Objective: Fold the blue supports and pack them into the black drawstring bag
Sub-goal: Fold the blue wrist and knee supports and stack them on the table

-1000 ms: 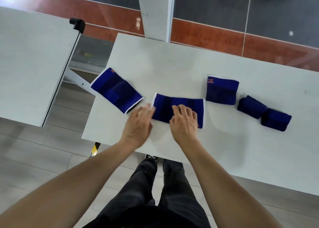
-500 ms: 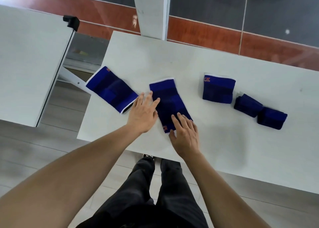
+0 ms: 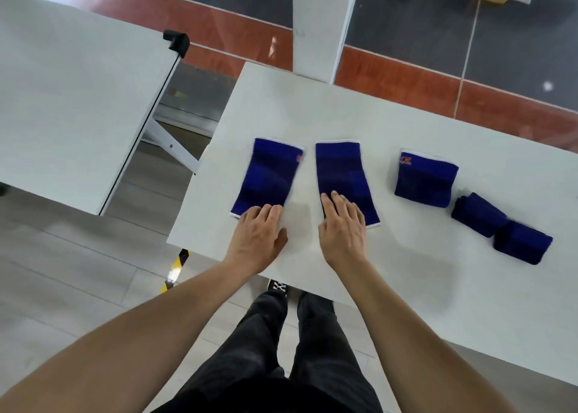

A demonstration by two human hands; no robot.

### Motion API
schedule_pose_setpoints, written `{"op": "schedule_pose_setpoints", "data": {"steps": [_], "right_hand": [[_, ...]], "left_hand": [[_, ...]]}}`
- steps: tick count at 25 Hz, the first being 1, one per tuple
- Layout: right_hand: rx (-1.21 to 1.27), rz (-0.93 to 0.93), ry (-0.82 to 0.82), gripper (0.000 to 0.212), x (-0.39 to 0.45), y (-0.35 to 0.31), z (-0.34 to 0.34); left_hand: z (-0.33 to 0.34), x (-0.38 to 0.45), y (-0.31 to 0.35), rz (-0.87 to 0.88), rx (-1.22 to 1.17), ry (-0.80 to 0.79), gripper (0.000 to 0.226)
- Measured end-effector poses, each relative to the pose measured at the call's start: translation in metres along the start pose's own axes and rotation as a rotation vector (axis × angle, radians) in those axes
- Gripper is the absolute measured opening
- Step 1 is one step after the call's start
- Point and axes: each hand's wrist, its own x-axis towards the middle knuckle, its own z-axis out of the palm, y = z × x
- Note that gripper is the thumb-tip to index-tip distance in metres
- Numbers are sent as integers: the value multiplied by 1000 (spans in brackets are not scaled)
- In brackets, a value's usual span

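Observation:
Two long blue supports lie flat side by side on the white table (image 3: 391,287), both running away from me. My left hand (image 3: 258,236) rests with its fingertips on the near end of the left support (image 3: 269,175). My right hand (image 3: 342,225) lies flat on the near end of the right support (image 3: 342,171). Farther right sit a folded blue support (image 3: 425,178) with an orange logo and two small rolled blue supports (image 3: 477,214), (image 3: 522,242). No black drawstring bag is in view.
A second white table (image 3: 72,112) stands to the left across a gap, with a black clamp (image 3: 176,40) on its corner. My legs and a shoe (image 3: 278,287) show below the table's near edge. A white pillar rises behind the table.
The left support was pulled in from the table's corner and turned upright. The middle support was rotated from lying crosswise to pointing away from me. Both hands now sit on the near ends.

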Motion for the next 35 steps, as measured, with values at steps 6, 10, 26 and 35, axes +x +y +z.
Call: {"op": "schedule_pose_setpoints", "data": {"steps": [6, 10, 26, 35], "right_hand": [[-77, -174, -73, 56, 13, -40, 13], [-97, -191, -123, 41, 3, -53, 14], [96, 123, 13, 15, -16, -33, 2], [329, 267, 194, 19, -15, 27, -18]], "left_hand": [[4, -28, -40, -104, 160, 90, 40], [-9, -17, -59, -224, 105, 83, 38], [-24, 39, -68, -532, -253, 55, 23], [-61, 113, 4, -360, -489, 228, 7]]}}
